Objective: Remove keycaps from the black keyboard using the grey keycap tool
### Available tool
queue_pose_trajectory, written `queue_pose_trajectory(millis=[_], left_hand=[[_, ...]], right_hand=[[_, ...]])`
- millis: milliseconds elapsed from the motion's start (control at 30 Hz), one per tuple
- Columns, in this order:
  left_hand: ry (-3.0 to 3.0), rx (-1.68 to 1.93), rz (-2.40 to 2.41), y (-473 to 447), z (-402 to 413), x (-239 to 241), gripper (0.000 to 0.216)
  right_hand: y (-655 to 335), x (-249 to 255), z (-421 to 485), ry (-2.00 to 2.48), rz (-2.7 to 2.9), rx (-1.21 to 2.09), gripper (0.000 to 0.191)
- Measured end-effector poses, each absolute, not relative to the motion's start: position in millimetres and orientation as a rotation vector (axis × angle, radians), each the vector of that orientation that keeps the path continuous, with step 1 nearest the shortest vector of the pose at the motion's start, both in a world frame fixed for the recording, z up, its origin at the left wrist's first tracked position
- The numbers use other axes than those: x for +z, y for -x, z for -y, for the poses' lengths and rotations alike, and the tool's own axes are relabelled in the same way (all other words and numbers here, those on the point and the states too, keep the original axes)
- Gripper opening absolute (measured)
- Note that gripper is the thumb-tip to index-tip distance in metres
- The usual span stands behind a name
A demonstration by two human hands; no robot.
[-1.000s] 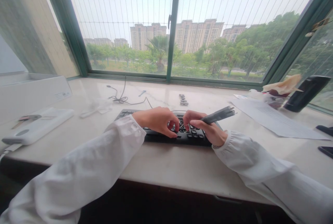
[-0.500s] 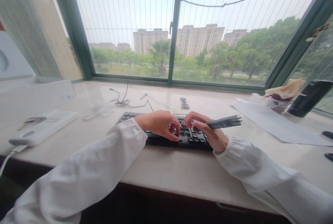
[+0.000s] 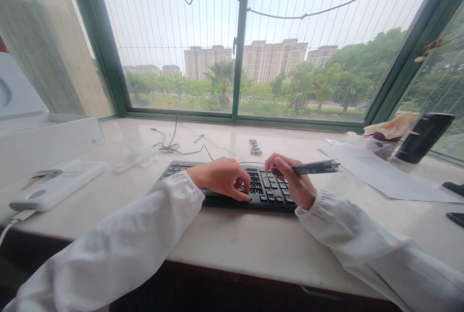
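Note:
A black keyboard [image 3: 232,203] lies on the pale counter under both hands. Some keys near its right part look bare, with dark sockets showing. My left hand [image 3: 221,179] rests over the middle of the keyboard, fingers curled and thumb close to the index finger. Whatever sits between those fingertips is too small to make out. In my right hand [image 3: 295,184], above the number keys, is a slim dark brush-like tool [image 3: 315,167] with an uneven end pointing right. Its tip near my fingers is hidden. Behind the keyboard several small grey keycap-like pieces [image 3: 255,147] stand in a short row.
A tangled cable [image 3: 170,147] lies behind the keyboard. To the left are a white device [image 3: 65,181] with keys on it and a white box [image 3: 50,135]. Paper sheets [image 3: 384,176] and a black cylinder [image 3: 425,138] stand right, by the window.
My right hand has lifted and drawn slightly back from the bare key sockets, the dark tool still in it, uncovering more number keys. My left hand stays almost in place. The view has shifted slightly.

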State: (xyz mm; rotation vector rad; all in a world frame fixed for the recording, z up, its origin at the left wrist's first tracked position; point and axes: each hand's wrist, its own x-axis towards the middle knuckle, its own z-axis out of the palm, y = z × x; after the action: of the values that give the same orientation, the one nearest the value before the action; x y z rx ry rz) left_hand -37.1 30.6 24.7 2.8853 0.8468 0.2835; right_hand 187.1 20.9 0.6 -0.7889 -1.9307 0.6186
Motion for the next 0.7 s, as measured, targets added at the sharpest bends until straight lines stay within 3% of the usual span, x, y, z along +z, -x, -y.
queue_pose_trajectory(millis=[233,700], left_hand=[[-2.889,0.296,-0.816,36.4,-31.9,23.5,0.024],[-2.894,0.349,-0.796,35.3,-32.4,21.0,0.023]], right_hand=[[-183.6,-5.3,-23.4,0.865,1.915,0.619,0.029],[-181.6,-6.6,-29.7,1.063,2.088,0.458,0.033]])
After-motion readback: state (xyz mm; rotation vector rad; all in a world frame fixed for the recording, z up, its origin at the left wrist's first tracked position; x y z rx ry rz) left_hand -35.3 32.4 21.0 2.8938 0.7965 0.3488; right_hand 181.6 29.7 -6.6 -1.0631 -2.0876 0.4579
